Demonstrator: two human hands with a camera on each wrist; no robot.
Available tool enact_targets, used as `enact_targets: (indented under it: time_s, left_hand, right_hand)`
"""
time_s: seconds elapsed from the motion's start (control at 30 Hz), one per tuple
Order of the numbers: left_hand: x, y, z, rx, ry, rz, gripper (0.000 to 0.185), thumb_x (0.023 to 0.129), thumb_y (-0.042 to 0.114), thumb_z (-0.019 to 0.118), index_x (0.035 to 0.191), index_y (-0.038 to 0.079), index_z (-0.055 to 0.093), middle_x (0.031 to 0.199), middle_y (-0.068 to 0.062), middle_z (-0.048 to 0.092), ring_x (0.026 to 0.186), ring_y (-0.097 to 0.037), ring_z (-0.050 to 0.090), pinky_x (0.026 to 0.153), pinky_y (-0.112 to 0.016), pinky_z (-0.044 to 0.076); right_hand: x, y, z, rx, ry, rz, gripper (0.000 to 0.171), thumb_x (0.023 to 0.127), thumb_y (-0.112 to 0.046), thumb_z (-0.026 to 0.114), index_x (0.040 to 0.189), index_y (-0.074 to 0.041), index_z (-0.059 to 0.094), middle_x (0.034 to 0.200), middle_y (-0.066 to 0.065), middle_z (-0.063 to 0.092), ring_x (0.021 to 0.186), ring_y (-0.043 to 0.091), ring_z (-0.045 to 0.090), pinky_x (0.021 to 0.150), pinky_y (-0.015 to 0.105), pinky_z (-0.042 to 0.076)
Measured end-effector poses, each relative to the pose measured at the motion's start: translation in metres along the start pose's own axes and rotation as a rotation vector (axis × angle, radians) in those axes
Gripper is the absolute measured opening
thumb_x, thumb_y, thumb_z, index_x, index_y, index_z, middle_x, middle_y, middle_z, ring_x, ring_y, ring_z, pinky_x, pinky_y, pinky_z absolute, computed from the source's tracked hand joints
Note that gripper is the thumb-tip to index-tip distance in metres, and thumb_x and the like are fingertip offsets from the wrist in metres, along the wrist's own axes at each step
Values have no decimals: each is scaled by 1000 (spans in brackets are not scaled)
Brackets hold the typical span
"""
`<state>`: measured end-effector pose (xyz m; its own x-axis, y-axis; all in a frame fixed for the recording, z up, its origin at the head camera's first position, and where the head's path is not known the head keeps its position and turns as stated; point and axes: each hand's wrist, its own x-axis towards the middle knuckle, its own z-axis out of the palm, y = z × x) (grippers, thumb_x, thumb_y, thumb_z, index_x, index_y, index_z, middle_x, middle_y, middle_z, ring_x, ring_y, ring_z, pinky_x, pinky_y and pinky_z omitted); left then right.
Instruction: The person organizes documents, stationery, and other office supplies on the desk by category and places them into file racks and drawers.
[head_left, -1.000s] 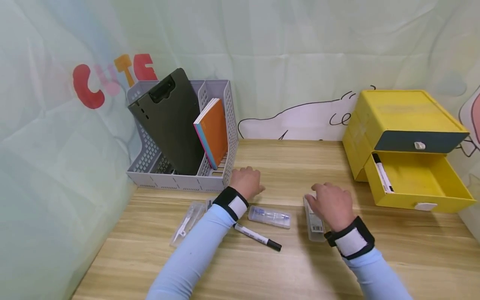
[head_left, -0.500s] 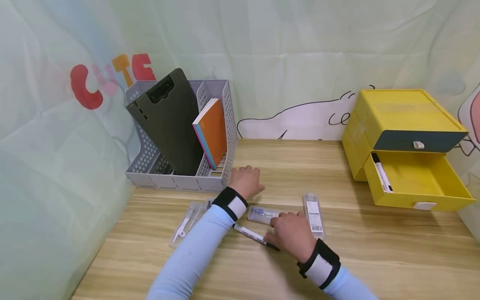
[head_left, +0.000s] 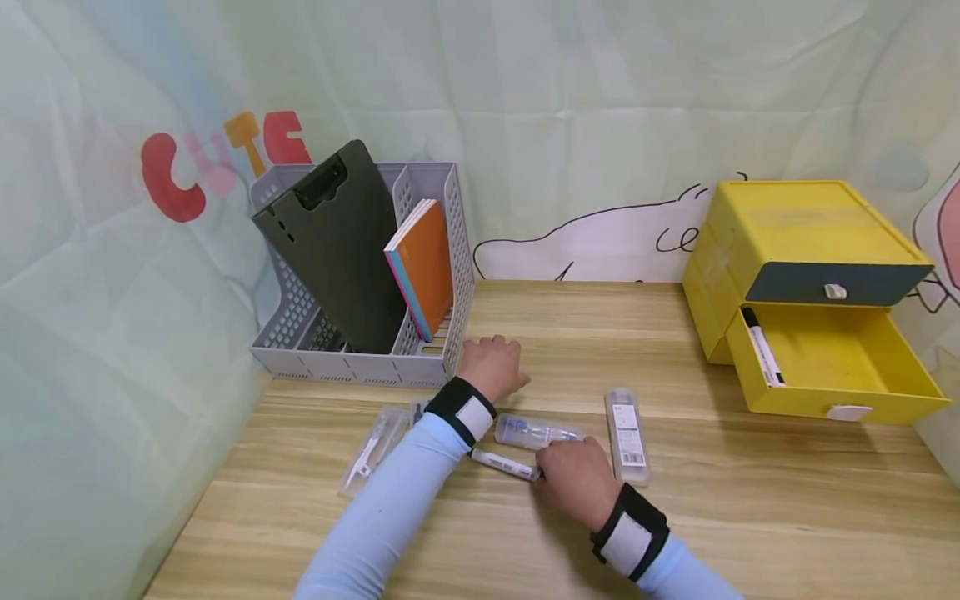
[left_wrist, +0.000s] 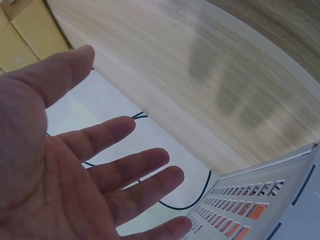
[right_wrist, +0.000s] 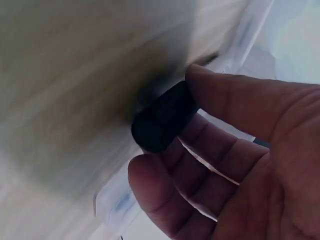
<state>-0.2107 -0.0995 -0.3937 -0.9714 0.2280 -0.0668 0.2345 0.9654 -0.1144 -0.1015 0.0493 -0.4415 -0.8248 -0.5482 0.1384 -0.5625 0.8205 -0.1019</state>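
Note:
My right hand [head_left: 573, 479] pinches the black cap end of a white marker [head_left: 504, 464] lying on the wooden desk [head_left: 750, 500]; in the right wrist view the black cap [right_wrist: 162, 117] sits between thumb and fingers. A clear pen case [head_left: 536, 432] lies just beyond that hand, and another clear case with a barcode label [head_left: 627, 433] lies to its right. My left hand [head_left: 491, 364] rests flat on the desk beside the grey file rack [head_left: 352, 362], its fingers [left_wrist: 125, 167] straight and holding nothing.
The rack holds a dark clipboard [head_left: 341, 242] and an orange notebook [head_left: 423, 267]. A clear packet [head_left: 375, 446] lies left of my left forearm. At the right stands a yellow drawer box [head_left: 813, 292], its lower drawer [head_left: 832, 358] open with a marker [head_left: 763, 346] inside.
My right hand left the barcode case, moved left and down to the marker, and now pinches its black cap. The left hand has stayed in place.

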Motion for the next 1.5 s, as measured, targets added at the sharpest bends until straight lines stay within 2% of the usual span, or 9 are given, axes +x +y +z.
enact_targets:
  time_s: [0.1,0.33,0.5,0.73,0.93,1.07,1.17,1.37,1.5]
  left_hand:
    - [0,0,0,-6,-1,1,52,91,52,66,120,8,67,111,-13,67,105,-31,63,90,-52,48]
    - [-1,1,-2,-8,-13,14,51,92,52,65,120,9,68,111,-12,67,105,-30,63,90,-50,47]
    - [-1,3,-1,-18,-18,19,48,92,51,66,117,11,70,108,-10,68,104,-28,62,90,-50,47]
    - [4,7,1,-36,-38,41,46,94,50,62,117,11,71,106,-10,68,101,-27,62,88,-48,48]
    - [5,11,-3,-66,-94,106,39,94,40,67,123,14,67,114,-7,69,103,-26,63,88,-47,49]
    - [4,13,-4,-74,-83,177,22,90,30,73,107,16,71,100,-3,70,91,-22,64,79,-43,51]
    - [5,14,-3,-65,-78,225,14,89,29,74,97,18,73,91,0,69,84,-19,63,73,-41,50]
    - [8,14,0,-50,-84,282,11,89,29,75,95,19,75,93,2,70,83,-17,63,72,-38,50]
    - [8,16,-1,-44,-90,291,13,89,30,75,94,18,75,92,3,71,82,-16,63,74,-37,50]
  right_hand:
    - [1,5,-6,34,-19,28,22,75,-19,82,65,-14,63,58,-2,55,52,15,51,51,36,38]
    - [3,28,-24,82,-1,66,23,76,-13,80,63,-15,61,59,-5,54,52,12,48,47,36,41]
    - [7,50,-34,118,-32,140,14,81,-15,79,70,-15,69,63,-6,60,56,12,52,48,34,41]
    - [14,78,-39,150,-89,247,8,86,-15,74,79,-11,73,65,-3,60,56,14,50,49,32,39]
    - [17,88,-40,156,-82,249,7,87,-17,75,85,-10,75,70,-1,65,61,15,54,53,35,42]
    - [19,89,-41,170,-81,239,7,88,-18,75,87,-11,76,71,-2,65,61,15,54,54,35,41]
    - [20,89,-41,187,-86,232,7,88,-18,74,89,-11,76,71,-4,64,61,14,53,54,35,40]
    - [23,91,-44,190,-84,232,7,90,-17,73,91,-12,76,70,-4,62,61,14,52,55,35,38]
    - [23,92,-46,147,-26,237,7,88,-18,75,91,-12,77,76,-1,67,65,16,57,57,40,42]
